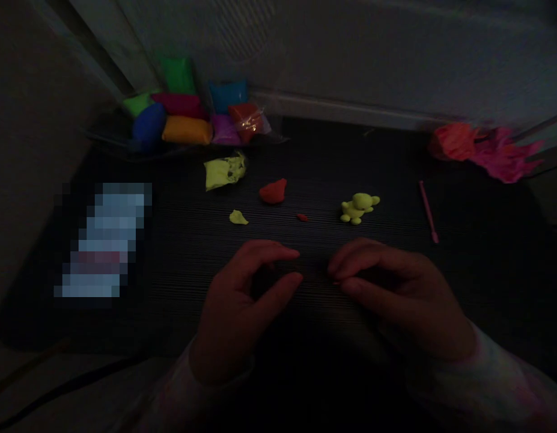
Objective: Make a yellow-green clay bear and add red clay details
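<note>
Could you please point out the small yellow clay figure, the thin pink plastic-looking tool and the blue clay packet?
Small yellow clay figure (356, 208): head view, on its body.
Thin pink plastic-looking tool (427, 210): head view, mid-shaft.
Blue clay packet (149, 125): head view, middle of its front.

Pale, pink-blotched long sleeves (499, 385)

left hand (237, 307): fingers parted | right hand (408, 294): fingers pinch reddish bit (336, 283) | yellow figure (357, 208): beyond right hand

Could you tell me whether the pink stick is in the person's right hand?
No, the pink stick lies on the dark table, beyond the right hand.
</note>
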Motion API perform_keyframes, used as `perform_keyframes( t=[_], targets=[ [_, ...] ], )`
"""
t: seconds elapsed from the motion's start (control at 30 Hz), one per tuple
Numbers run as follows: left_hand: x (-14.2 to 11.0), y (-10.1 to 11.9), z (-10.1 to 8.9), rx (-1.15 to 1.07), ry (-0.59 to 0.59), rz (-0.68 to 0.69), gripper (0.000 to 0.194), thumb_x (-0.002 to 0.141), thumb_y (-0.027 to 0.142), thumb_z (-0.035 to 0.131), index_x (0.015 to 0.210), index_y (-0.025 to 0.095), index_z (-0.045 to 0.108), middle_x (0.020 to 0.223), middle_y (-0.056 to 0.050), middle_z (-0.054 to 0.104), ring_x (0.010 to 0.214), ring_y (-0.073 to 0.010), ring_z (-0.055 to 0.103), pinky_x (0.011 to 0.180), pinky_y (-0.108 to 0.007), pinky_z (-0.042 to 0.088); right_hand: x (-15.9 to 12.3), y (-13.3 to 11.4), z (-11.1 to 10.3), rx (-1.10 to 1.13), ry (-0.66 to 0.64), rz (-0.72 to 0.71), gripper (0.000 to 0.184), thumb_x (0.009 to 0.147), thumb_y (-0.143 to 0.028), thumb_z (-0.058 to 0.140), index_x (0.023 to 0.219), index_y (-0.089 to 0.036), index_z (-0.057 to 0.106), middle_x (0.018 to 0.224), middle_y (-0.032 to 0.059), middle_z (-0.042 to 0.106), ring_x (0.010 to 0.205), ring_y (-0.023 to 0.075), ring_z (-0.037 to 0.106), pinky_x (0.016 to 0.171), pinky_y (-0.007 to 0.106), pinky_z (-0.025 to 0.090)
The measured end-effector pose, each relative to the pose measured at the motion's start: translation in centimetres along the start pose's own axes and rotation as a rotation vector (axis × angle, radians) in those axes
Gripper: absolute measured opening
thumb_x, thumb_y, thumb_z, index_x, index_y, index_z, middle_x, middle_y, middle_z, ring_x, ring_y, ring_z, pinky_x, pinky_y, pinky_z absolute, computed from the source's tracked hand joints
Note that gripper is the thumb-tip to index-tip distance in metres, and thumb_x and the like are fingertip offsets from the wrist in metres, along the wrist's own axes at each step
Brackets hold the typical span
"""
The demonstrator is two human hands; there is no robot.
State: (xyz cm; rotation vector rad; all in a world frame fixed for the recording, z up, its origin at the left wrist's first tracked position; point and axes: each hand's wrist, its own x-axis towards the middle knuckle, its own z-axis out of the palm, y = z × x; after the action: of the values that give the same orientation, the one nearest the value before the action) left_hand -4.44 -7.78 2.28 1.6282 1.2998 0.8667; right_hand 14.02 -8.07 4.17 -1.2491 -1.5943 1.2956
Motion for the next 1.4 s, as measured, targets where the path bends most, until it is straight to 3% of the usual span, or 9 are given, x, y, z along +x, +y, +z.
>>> perform_keyframes(
  t=[0.2,0.37,0.5,0.77,0.93,1.07,1.4],
  targets=[
    [4.4,1.0,1.9,0.245,0.05,0.179,0.046,0.068,0.025,0.058,0.112,0.019,0.042,0.108,-0.005,0.053,0.095,-0.0147,0.051,0.079,-0.029,0.043,-3.1,1.8,-0.5,0.145,0.382,-0.05,0.01,0.071,-0.017,0.057,0.074,-0.026,0.061,0.075,-0.0039,0.06,0.076,0.0097,0.055,0.079,0.026,0.041],
    [8.2,1.2,4.5,0.334,-0.132,0.382,0.064,0.064,0.022,0.061,0.121,0.016,0.032,0.12,-0.009,0.045,0.11,-0.0186,0.042,0.094,-0.036,0.033,-4.3,4.0,-0.3,0.338,0.62,0.004,0.004,0.07,-0.021,0.058,0.071,-0.024,0.061,0.074,-0.0036,0.06,0.074,0.0101,0.054,0.072,0.025,0.042],
    [9.6,0.8,6.0,0.269,-0.226,0.372,0.068,0.063,0.018,0.061,0.123,0.016,0.029,0.121,-0.01,0.044,0.11,-0.0175,0.043,0.094,-0.034,0.033,-3.3,4.2,-0.9,0.362,0.731,0.064,0.003,0.066,-0.024,0.062,0.069,-0.023,0.061,0.068,-0.0048,0.06,0.066,0.0078,0.054,0.064,0.022,0.044],
    [10.4,0.6,6.6,0.183,-0.249,0.288,0.054,0.068,0.017,0.056,0.118,0.019,0.038,0.101,-0.004,0.056,0.093,-0.0141,0.053,0.087,-0.033,0.04,-1.4,3.1,-2.0,0.355,0.712,0.059,0.007,0.064,-0.026,0.063,0.069,-0.022,0.061,0.069,-0.0047,0.06,0.068,0.0079,0.056,0.063,0.022,0.049],
    [8.3,1.9,5.5,-0.106,-0.31,0.148,0.055,0.067,0.02,0.059,0.117,0.019,0.038,0.1,-0.005,0.055,0.09,-0.0133,0.056,0.083,-0.03,0.045,-1.0,2.9,-1.7,0.363,0.661,0.025,0.005,0.067,-0.026,0.061,0.071,-0.024,0.059,0.073,-0.0044,0.057,0.071,0.0093,0.055,0.065,0.026,0.05],
    [6.5,2.5,4.7,-0.256,-0.377,0.063,0.055,0.066,0.021,0.06,0.116,0.021,0.038,0.094,-0.002,0.056,0.085,-0.0113,0.057,0.078,-0.026,0.048,-1.0,2.5,-1.4,0.134,0.625,-0.032,0.001,0.069,-0.022,0.059,0.07,-0.023,0.059,0.079,-0.0026,0.053,0.076,0.01,0.053,0.068,0.026,0.045],
    [5.6,2.4,4.4,-0.096,-0.289,0.213,0.049,0.068,0.019,0.058,0.114,0.022,0.041,0.098,-0.001,0.056,0.087,-0.011,0.056,0.081,-0.025,0.047,-1.3,1.9,-0.7,-0.051,0.596,-0.047,0.006,0.07,-0.018,0.058,0.072,-0.024,0.059,0.086,-0.001,0.051,0.084,0.0116,0.051,0.068,0.025,0.044]
  ],
)
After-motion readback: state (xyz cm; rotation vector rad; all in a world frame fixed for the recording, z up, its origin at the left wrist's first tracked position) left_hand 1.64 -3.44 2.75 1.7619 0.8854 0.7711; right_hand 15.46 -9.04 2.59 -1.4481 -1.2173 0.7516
